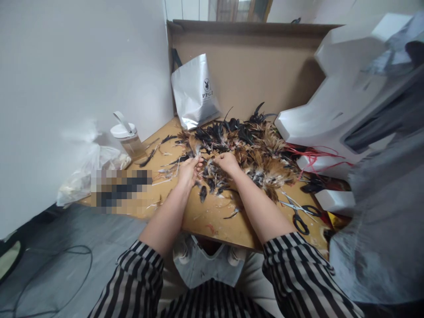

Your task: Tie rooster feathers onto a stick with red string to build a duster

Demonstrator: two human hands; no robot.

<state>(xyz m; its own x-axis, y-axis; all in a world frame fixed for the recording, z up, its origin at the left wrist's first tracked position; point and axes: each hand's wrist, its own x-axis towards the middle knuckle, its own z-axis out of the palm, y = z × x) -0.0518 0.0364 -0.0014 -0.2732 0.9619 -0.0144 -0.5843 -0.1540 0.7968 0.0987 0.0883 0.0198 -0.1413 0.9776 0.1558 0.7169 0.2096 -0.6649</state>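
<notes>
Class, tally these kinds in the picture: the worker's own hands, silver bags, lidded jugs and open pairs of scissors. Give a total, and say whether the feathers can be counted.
Hands: 2
Silver bag: 1
Lidded jug: 1
Open scissors: 1
Total: 5
Feathers: too overlapped to count, so left out.

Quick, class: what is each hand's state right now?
Left hand: closed, seemingly pinching a feather.
Right hand: curled low at the feathers; whether it grips any can't be told.

Wears a loose black-and-grey striped fabric shirt point(215, 300) with wide striped cuffs point(283, 247) at elbow length, and pale beige cloth trousers point(256, 280).
</notes>
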